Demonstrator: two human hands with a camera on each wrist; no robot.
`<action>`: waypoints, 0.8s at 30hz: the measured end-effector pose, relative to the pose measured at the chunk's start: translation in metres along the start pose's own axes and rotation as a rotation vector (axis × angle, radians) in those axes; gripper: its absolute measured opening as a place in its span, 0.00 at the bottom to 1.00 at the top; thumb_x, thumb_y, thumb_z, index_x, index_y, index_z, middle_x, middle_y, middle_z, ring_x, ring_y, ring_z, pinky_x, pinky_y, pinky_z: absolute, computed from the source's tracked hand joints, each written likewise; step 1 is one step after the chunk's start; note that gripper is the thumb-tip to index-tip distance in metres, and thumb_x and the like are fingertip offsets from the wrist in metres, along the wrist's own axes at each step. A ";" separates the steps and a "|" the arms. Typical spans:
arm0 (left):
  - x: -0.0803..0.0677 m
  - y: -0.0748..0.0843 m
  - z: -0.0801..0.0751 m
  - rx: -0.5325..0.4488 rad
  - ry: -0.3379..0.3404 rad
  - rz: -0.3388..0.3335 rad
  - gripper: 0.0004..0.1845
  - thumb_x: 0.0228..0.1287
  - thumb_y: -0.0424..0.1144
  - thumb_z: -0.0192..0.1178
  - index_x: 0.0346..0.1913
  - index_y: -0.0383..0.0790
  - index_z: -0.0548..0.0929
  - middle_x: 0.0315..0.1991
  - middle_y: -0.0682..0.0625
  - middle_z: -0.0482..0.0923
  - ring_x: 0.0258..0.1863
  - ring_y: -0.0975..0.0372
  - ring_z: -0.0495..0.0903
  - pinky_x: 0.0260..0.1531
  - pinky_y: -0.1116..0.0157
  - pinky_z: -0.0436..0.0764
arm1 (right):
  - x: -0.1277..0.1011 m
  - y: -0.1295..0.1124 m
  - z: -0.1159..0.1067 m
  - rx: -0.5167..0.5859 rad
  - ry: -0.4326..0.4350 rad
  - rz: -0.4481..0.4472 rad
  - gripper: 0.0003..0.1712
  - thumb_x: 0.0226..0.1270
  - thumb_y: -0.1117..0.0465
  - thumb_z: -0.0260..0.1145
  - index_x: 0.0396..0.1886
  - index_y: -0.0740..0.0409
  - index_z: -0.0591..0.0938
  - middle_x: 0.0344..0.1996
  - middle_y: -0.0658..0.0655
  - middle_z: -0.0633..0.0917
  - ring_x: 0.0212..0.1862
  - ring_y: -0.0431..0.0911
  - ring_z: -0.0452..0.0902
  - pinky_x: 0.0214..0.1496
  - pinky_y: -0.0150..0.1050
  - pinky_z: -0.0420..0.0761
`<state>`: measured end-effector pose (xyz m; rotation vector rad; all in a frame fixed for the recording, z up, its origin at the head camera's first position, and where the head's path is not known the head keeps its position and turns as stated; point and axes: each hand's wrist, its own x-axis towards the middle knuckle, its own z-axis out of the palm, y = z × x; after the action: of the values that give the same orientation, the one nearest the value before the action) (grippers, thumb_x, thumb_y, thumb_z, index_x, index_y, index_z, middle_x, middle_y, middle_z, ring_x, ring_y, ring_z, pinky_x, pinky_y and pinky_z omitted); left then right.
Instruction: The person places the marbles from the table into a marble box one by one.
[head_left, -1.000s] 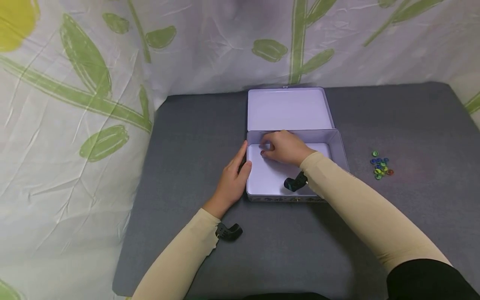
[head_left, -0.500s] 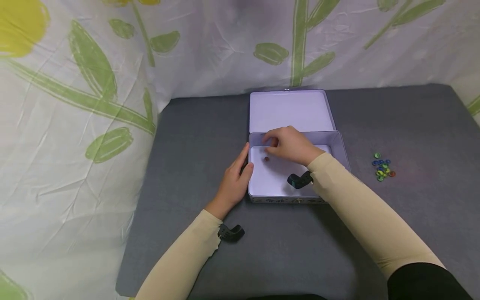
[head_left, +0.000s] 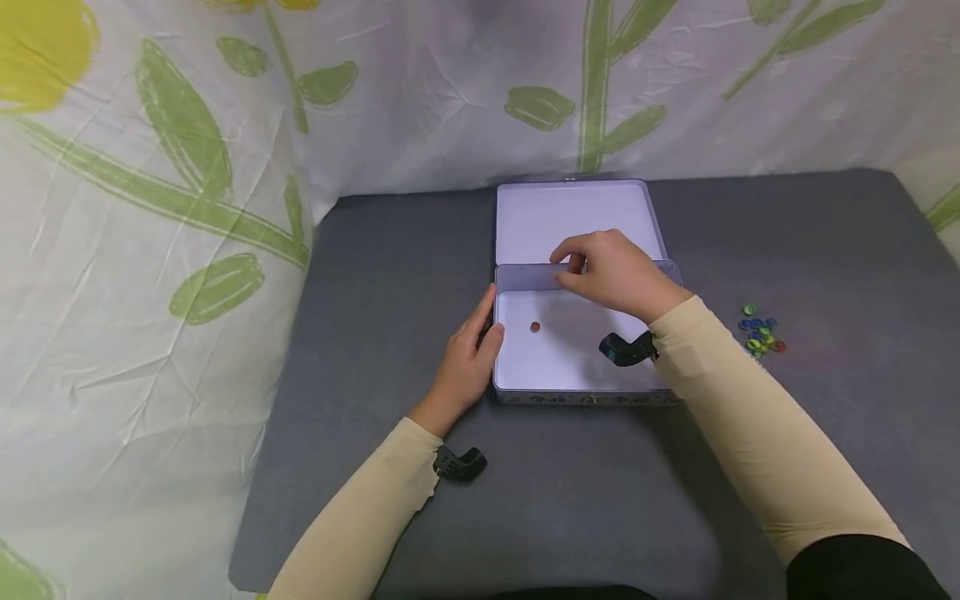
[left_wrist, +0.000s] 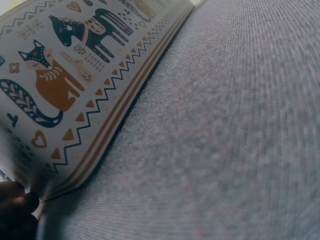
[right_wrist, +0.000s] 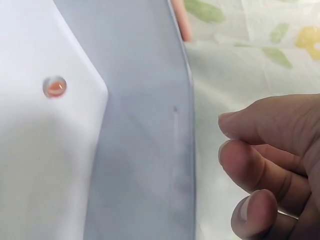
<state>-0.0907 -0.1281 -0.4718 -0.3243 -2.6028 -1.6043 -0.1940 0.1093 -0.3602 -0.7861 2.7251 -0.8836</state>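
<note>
An orange-red glass marble (head_left: 535,327) lies on the white floor of the open tin box (head_left: 517,362), towards its left side. Close up in the right wrist view, the marble (right_wrist: 54,87) looks clear with orange inside. My right hand (head_left: 618,271) hovers over the back part of the tin, fingers loosely bent. Nothing shows between its thumb and fingertips (right_wrist: 240,162). Against the tin's left side rests my left hand (head_left: 465,367), its fingers fairly straight. The left wrist view shows the tin's outer wall (left_wrist: 75,75), printed with a fox and a horse.
Right of the tin, several marbles (head_left: 759,327) in green, blue, yellow and red sit in a loose cluster on the dark grey table (head_left: 390,275). The tin's lid (head_left: 570,218) lies back behind it. A flower-printed sheet (head_left: 420,100) hangs behind and to the left.
My right hand has let go of the orange-red marble, which now lies on the tin's floor. The hand has risen and moved right. The left hand has stayed at the tin's side.
</note>
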 end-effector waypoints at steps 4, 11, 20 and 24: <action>0.000 0.000 0.000 0.011 0.000 -0.004 0.32 0.84 0.48 0.46 0.85 0.49 0.56 0.83 0.53 0.57 0.82 0.61 0.57 0.80 0.55 0.59 | -0.009 0.005 -0.011 -0.003 0.009 0.030 0.14 0.70 0.62 0.70 0.52 0.61 0.89 0.32 0.56 0.86 0.29 0.49 0.76 0.36 0.43 0.75; 0.001 0.000 -0.001 0.008 -0.005 -0.009 0.33 0.83 0.49 0.45 0.85 0.49 0.56 0.83 0.54 0.56 0.82 0.60 0.56 0.80 0.54 0.59 | -0.031 0.019 -0.032 -0.017 0.031 0.096 0.15 0.71 0.60 0.68 0.54 0.60 0.89 0.34 0.56 0.86 0.30 0.49 0.76 0.35 0.44 0.75; 0.002 0.001 -0.001 0.013 -0.005 -0.019 0.33 0.83 0.50 0.44 0.85 0.50 0.56 0.83 0.55 0.56 0.82 0.62 0.56 0.80 0.55 0.58 | -0.058 0.043 -0.044 -0.003 0.068 0.166 0.16 0.72 0.58 0.68 0.53 0.62 0.89 0.34 0.57 0.87 0.29 0.49 0.76 0.32 0.40 0.75; 0.000 0.001 0.000 0.011 -0.007 -0.019 0.33 0.83 0.50 0.44 0.85 0.50 0.56 0.83 0.56 0.56 0.82 0.63 0.56 0.80 0.57 0.58 | -0.066 0.052 -0.048 -0.009 0.073 0.192 0.15 0.72 0.59 0.68 0.53 0.62 0.88 0.34 0.58 0.88 0.30 0.49 0.77 0.31 0.38 0.76</action>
<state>-0.0910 -0.1281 -0.4711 -0.3069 -2.6265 -1.5972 -0.1753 0.2036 -0.3520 -0.4921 2.8105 -0.8739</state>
